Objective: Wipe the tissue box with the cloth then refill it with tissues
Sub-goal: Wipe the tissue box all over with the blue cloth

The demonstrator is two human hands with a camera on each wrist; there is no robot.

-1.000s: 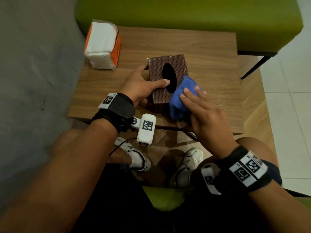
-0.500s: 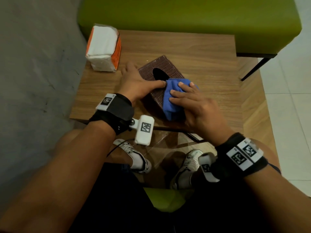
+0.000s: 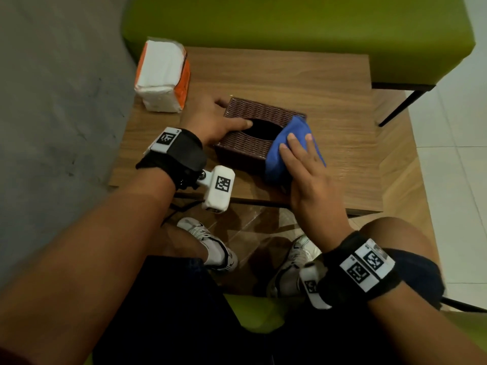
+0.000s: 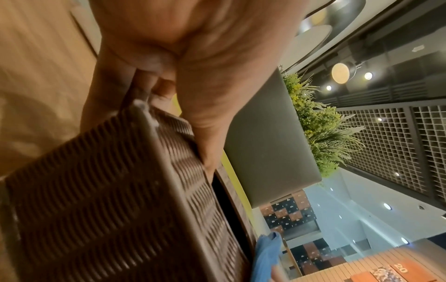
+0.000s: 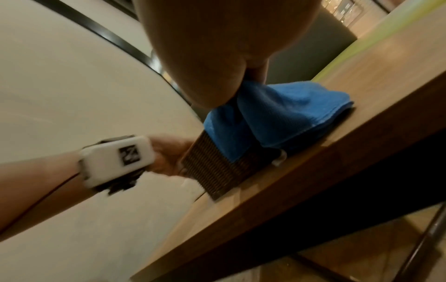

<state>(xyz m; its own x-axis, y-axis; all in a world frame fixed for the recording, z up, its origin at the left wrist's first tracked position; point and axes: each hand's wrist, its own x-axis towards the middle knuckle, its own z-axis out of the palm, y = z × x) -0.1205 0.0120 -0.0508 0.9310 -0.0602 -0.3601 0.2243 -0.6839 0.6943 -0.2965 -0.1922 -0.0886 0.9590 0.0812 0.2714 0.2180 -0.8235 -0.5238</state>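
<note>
- The bench (image 3: 290,30), green, stands behind the table (image 3: 303,83), a small wooden one that carries all the task's things.
- The pack (image 3: 162,75) of tissues, white with orange sides and wrapped, sits at the table's far left corner, well apart from both hands.
- The box (image 3: 253,115), brown and woven with a dark oval slot in its top, lies near the table's middle, turned at an angle to the near edge.
- The left hand (image 3: 213,122) grips the box at its left end: thumb laid on top at the slot's edge, fingers curled round the far side, as the left wrist view shows.
- The right hand (image 3: 305,164) lies with fingers straight and flat on the cloth (image 3: 284,143), pressing it on the box's right end.
- The cloth, blue and bunched, drapes over the box's right top edge and down its near right side to the table.
- Step in hand, as I judge it: wiping, with the top and right end under the cloth.
- Refilling is not begun; the slot shows dark, no tissue in it.
- Next calls for steady bracing by the left hand while the cloth covers the remaining faces, then opening the box and fetching the pack.
</note>
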